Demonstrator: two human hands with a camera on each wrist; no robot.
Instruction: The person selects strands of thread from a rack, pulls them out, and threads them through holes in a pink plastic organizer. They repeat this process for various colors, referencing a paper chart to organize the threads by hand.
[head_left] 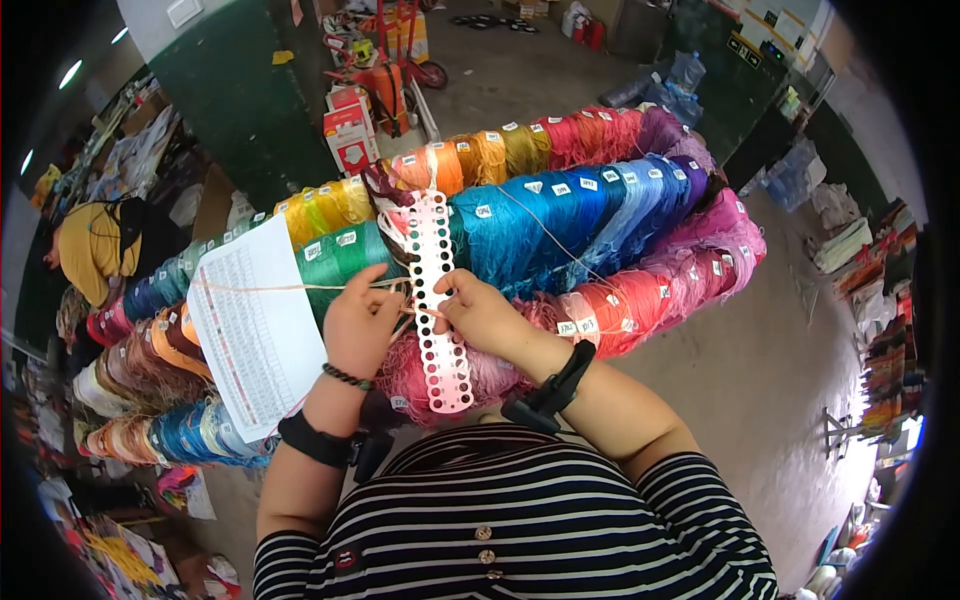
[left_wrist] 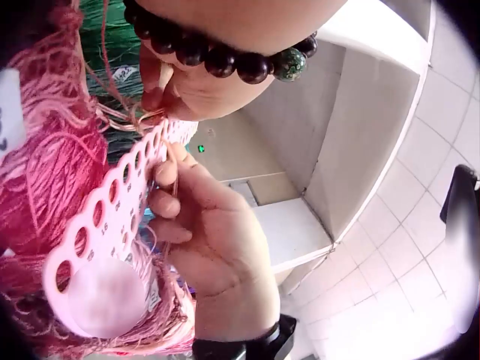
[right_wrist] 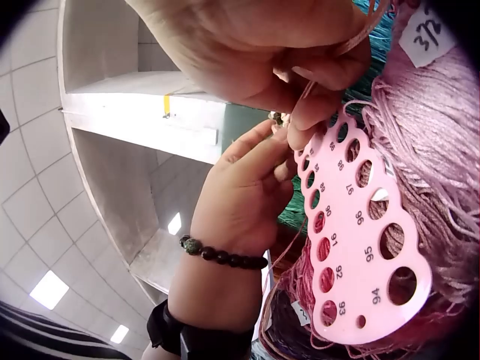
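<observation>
A long pink thread organizer card (head_left: 436, 345) with numbered holes down both edges lies across the skeins between the hands. The left hand (head_left: 362, 318), wearing a bead bracelet, pinches pale pink embroidery thread (head_left: 300, 287) at the card's left edge. From the other side the right hand (head_left: 480, 315) pinches a pink strand, its fingertips right at the card's holes. In the right wrist view, thread (right_wrist: 358, 39) runs over the right hand's (right_wrist: 270, 52) curled fingers, and the left hand (right_wrist: 240, 195) is close to it. More strands hang at the card's upper end.
Rows of labelled skeins in blue (head_left: 520, 235), red (head_left: 625, 305) and yellow (head_left: 330, 205) surround the card. A printed sheet (head_left: 255, 335) lies on the skeins at left. Behind stand red-and-white boxes (head_left: 348, 135) and a hand truck (head_left: 400, 60). Another person (head_left: 100, 245) is at far left.
</observation>
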